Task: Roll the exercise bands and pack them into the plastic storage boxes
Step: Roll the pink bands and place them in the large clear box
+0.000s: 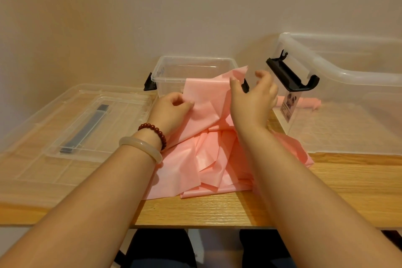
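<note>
- The left hand [174, 104] pinches the pink exercise band [206, 93] at its left edge, and the right hand [252, 95] pinches its far corner.
- Best to lift it clear of the pile [217, 159] and flatten it before rolling tightly.

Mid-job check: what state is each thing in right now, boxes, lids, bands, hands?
Small box: open, lid off, looks empty.
Large box: open, latch swung up, one pink band inside.
Lids: off, stacked flat on the table.
Held band: unrolled, pinched by left hand and right hand.
Band pile: loose, unrolled on the table.
</note>
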